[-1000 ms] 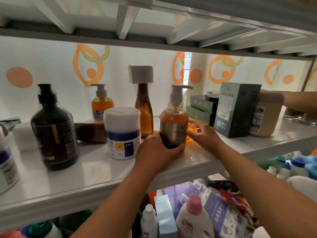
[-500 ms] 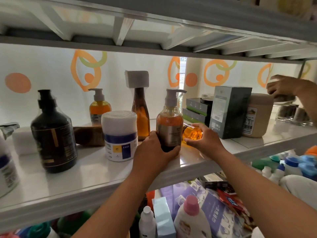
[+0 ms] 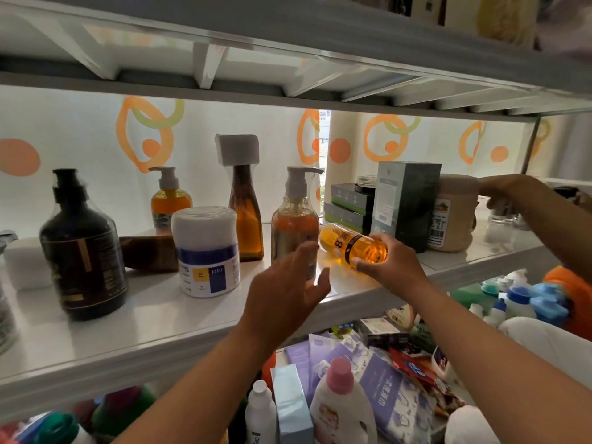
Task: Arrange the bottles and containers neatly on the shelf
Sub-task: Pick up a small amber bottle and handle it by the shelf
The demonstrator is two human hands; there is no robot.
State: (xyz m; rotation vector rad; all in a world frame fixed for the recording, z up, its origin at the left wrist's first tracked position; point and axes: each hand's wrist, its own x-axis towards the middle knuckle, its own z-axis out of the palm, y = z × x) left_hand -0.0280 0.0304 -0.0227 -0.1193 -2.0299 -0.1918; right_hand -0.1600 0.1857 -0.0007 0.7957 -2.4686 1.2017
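- A white shelf (image 3: 96,334) is stocked with upright containers.
- A black pump bottle (image 3: 81,248) and a white tub (image 3: 206,251) are stood at left.
- A dark box (image 3: 407,203) is set touching a beige jar (image 3: 455,216) at right.

The grip of the left hand (image 3: 285,283) on the pump bottle (image 3: 294,225) has been released, and the hand is now held open in front of it. The small orange bottle (image 3: 349,245), earlier half hidden behind the pump bottle, has been drawn out to its right by the right hand (image 3: 390,267) and is held on its side. Another person's hand (image 3: 509,190) has been lowered beside the tan jar (image 3: 455,213)
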